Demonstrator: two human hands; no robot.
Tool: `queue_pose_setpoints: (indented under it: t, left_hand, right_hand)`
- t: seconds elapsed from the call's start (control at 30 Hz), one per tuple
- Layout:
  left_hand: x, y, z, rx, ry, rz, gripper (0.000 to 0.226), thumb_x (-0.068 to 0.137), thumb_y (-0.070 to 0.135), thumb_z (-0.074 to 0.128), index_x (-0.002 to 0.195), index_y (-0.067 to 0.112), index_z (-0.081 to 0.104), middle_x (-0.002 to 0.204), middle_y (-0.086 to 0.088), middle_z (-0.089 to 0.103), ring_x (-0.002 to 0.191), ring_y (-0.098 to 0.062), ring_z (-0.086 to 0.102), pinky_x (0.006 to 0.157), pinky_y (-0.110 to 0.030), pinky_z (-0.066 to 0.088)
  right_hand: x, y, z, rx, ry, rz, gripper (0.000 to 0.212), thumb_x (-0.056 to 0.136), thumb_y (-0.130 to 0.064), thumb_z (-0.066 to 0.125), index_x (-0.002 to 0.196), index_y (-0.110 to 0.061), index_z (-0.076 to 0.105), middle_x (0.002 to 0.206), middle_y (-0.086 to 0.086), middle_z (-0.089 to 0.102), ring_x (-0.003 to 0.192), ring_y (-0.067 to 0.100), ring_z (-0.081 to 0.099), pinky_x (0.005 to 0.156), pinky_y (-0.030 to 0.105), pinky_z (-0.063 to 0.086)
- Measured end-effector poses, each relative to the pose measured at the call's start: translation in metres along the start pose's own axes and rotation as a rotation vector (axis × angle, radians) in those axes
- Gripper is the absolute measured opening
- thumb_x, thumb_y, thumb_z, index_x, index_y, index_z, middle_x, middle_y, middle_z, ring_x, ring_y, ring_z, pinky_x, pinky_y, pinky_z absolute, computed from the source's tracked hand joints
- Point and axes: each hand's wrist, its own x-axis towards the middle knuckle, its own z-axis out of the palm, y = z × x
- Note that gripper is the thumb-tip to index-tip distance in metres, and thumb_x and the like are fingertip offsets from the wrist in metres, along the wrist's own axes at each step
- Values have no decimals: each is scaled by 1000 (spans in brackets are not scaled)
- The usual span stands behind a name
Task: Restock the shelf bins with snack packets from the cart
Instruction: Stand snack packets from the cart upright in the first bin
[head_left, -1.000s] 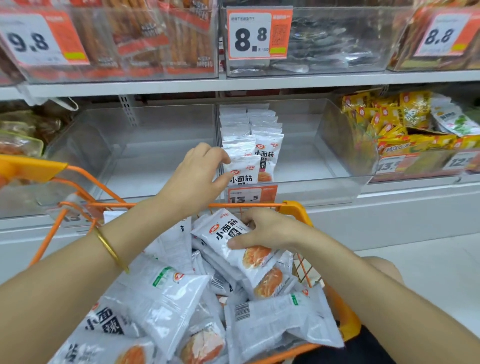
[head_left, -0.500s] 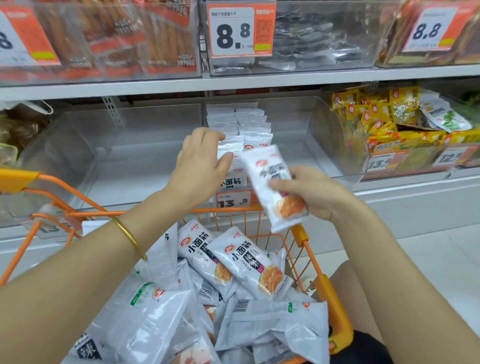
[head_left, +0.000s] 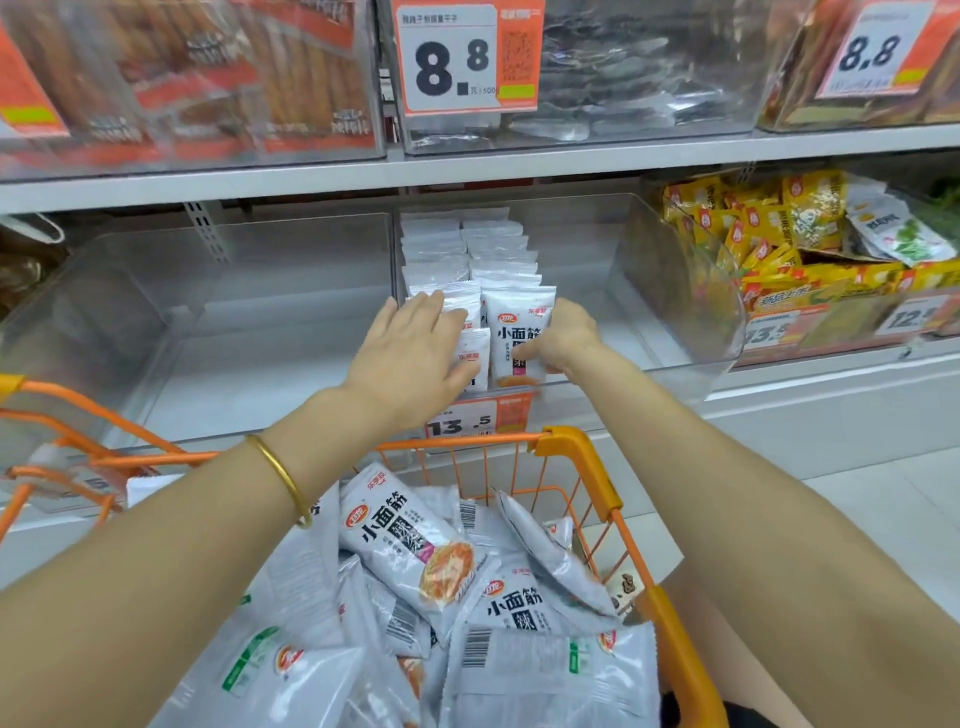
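Two rows of white snack packets stand upright in the clear shelf bin in the middle. My right hand pinches the front packet of the right row by its right edge, inside the bin. Beside it, my left hand lies with straight fingers against the front packets of the left row. Below my arms, the orange cart holds several loose packets of the same kind.
A clear bin with nothing in it stands to the left. To the right is a bin of yellow snack bags. An upper shelf with filled bins overhangs. A 13.5 price tag hangs on the bin front.
My right hand lifted a packet out of the cart and brought it up into the bin's right row. My left hand stayed at the left row, its fingers now straighter.
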Motion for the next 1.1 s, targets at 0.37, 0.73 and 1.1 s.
queue_pose_setpoints:
  t: [0.37, 0.73, 1.1]
  left_hand:
    - [-2, 0, 1, 3, 24, 23, 58, 97, 42, 37, 147, 15, 22, 155, -10, 16, 144, -23, 8, 117, -41, -3]
    - [-10, 2, -3, -36, 96, 26, 57, 96, 37, 43, 144, 13, 27, 154, -10, 18, 143, -24, 11, 117, -41, -1]
    - [-48, 7, -18, -113, 271, 143, 42, 83, 35, 35, 108, 10, 58, 106, -8, 53, 97, -29, 46, 81, -41, 38]
  right_hand:
    - [20, -1, 13, 0, -28, -23, 50, 66, -10, 84, 108, -7, 56, 102, 8, 67, 96, 25, 65, 84, 41, 56]
    - [2, -4, -10, -87, 42, -53, 48, 72, -13, 81, 101, -2, 45, 99, 6, 56, 90, 21, 56, 57, 24, 45]
    - [-138, -10, -10, -746, -513, -339, 43, 85, -47, 62, 63, -11, 53, 58, 2, 57, 50, 16, 54, 50, 26, 44]
